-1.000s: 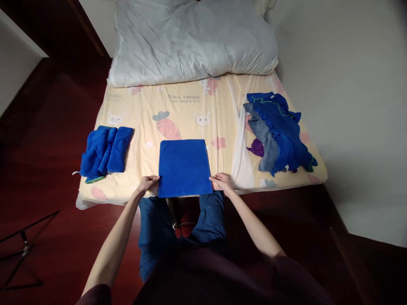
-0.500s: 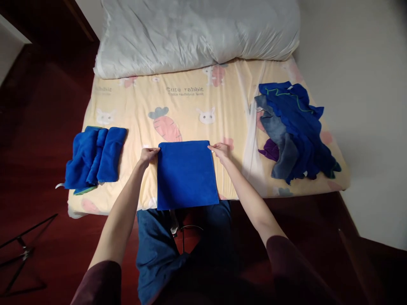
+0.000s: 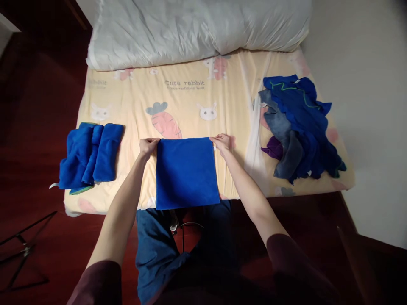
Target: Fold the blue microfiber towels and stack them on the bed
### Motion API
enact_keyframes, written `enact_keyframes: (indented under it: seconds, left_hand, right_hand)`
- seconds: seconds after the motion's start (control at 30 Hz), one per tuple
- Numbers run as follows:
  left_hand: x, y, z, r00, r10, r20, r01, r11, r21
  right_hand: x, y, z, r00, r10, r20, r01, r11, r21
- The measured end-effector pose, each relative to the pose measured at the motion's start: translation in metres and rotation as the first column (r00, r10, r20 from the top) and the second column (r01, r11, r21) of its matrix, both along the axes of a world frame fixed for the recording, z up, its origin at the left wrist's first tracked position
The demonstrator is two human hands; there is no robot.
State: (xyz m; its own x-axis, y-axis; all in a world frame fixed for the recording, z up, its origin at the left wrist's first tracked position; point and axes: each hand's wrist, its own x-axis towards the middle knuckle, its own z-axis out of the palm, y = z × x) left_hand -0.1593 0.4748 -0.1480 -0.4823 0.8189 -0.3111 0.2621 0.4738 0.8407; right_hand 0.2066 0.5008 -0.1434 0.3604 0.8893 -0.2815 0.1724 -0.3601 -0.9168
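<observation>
A flat blue cloth (image 3: 187,173), square and smooth, lies at the near edge of the bed in front of me. My left hand (image 3: 149,146) pinches its far left corner between thumb and fingers. At the far right corner, my right hand (image 3: 221,142) grips the same cloth in a pinch. The far edge is stretched straight between both hands, while the near edge reaches the bed's border above my legs.
Folded blue cloths (image 3: 92,156) lie at the left of the bed. On the right is a loose heap of blue cloths (image 3: 300,123) with grey and purple ones. A rolled grey-white quilt (image 3: 197,34) spans the back of the patterned sheet (image 3: 127,97).
Both hands keep their pinch on the cloth's far corners, and its far edge looks slightly straighter. The view has shifted a little.
</observation>
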Motion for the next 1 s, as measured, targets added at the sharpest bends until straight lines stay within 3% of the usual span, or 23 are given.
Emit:
enact_keyframes:
  seconds: [0.17, 0.33, 0.4, 0.5, 0.63, 0.7, 0.83, 0.9, 1.0]
  left_hand:
    - [0.004, 0.002, 0.000, 0.982, -0.095, -0.162, 0.097, 0.995, 0.003]
    - [0.000, -0.001, 0.005, 0.909, -0.322, -0.263, 0.338, 0.941, 0.017]
    - [0.000, 0.003, 0.008, 0.838, -0.432, -0.333, 0.444, 0.895, -0.043]
    - [-0.001, 0.014, 0.011, 0.753, -0.507, -0.420, 0.503, 0.854, -0.129]
    - [-0.006, 0.023, 0.014, 0.718, -0.556, -0.418, 0.564, 0.817, -0.117]
    - [-0.011, 0.022, 0.016, 0.746, -0.568, -0.348, 0.580, 0.811, -0.080]
    - [-0.019, 0.013, 0.017, 0.804, -0.562, -0.195, 0.569, 0.822, -0.025]
    - [-0.019, 0.012, 0.016, 0.827, -0.529, -0.190, 0.538, 0.843, -0.004]
    - [-0.012, 0.013, 0.014, 0.866, -0.422, -0.268, 0.442, 0.897, 0.018]
  right_hand:
    - [0.000, 0.003, -0.010, 0.990, 0.011, 0.138, -0.016, 0.999, 0.032]
    - [0.000, 0.007, -0.014, 0.896, 0.190, 0.402, -0.236, 0.969, 0.069]
    - [-0.001, 0.007, -0.012, 0.833, 0.268, 0.484, -0.320, 0.947, 0.027]
    - [-0.002, 0.009, -0.008, 0.767, 0.375, 0.520, -0.392, 0.916, -0.081]
    - [-0.003, 0.013, -0.003, 0.723, 0.458, 0.517, -0.443, 0.882, -0.161]
    - [-0.002, 0.015, -0.003, 0.734, 0.474, 0.486, -0.456, 0.875, -0.164]
    - [0.006, 0.021, -0.013, 0.849, 0.466, 0.251, -0.446, 0.885, -0.134]
    - [0.010, 0.025, -0.021, 0.886, 0.437, 0.155, -0.425, 0.899, -0.108]
    - [0.012, 0.031, -0.029, 0.920, 0.359, 0.155, -0.346, 0.932, -0.106]
